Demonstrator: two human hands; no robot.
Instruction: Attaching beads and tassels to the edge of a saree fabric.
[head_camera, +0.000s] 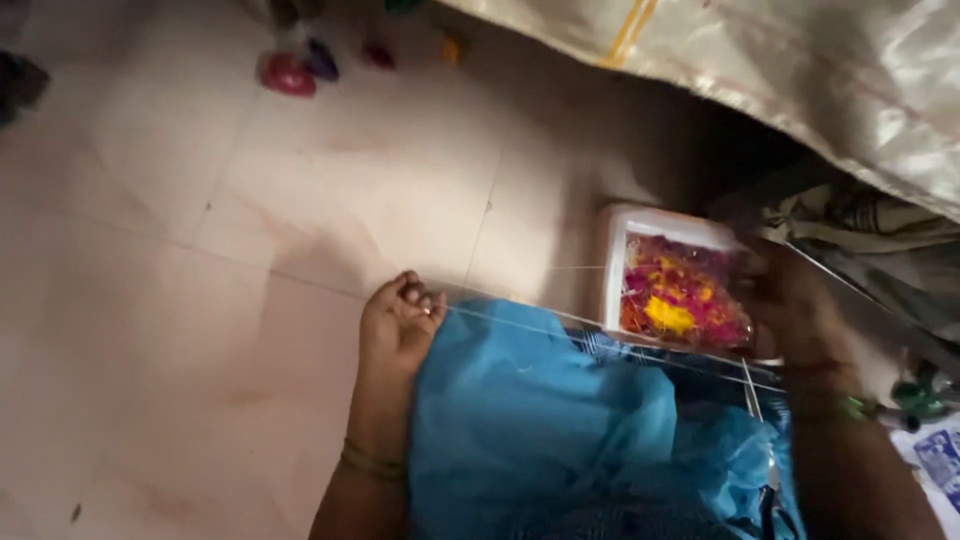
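The left hand (400, 320) pinches a thin white thread (560, 325) stretched taut toward the white tray of pink and yellow flowers (680, 295). The right hand (790, 300), beside the tray, is shadowed; its grip cannot be told. Overpulling could snap the thread.

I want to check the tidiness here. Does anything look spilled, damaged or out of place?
Nothing looks spilled or damaged. The flowers stay inside the white box. Only a few small colourful objects lie scattered on the tiled floor at the top; they are too blurred to identify.
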